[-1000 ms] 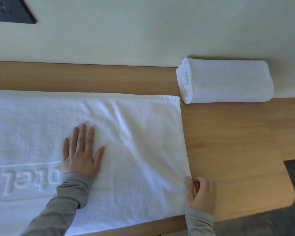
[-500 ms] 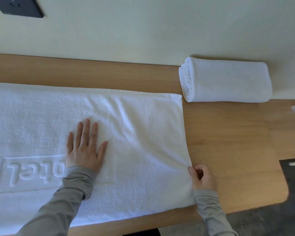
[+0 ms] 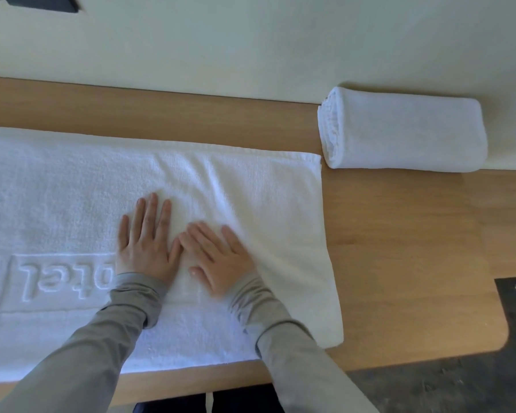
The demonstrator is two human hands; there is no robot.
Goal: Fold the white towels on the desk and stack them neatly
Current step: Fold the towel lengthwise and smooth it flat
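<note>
White towel (image 3: 72, 189) lies spread on the wooden desk (image 3: 399, 234); I see left hand (image 3: 145, 242) and right hand (image 3: 221, 260) pressing it, fingers straight, gripping nothing; folded towel (image 3: 405, 132) sits done by the wall; folds and stacking remain, I judge.

Long grey sleeves (image 3: 81, 350) end at bare hands (image 3: 145, 248).

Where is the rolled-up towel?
Head view: the rolled towel lies on the desk, upper right, against the wall, just past the flat towel's corner.
</note>
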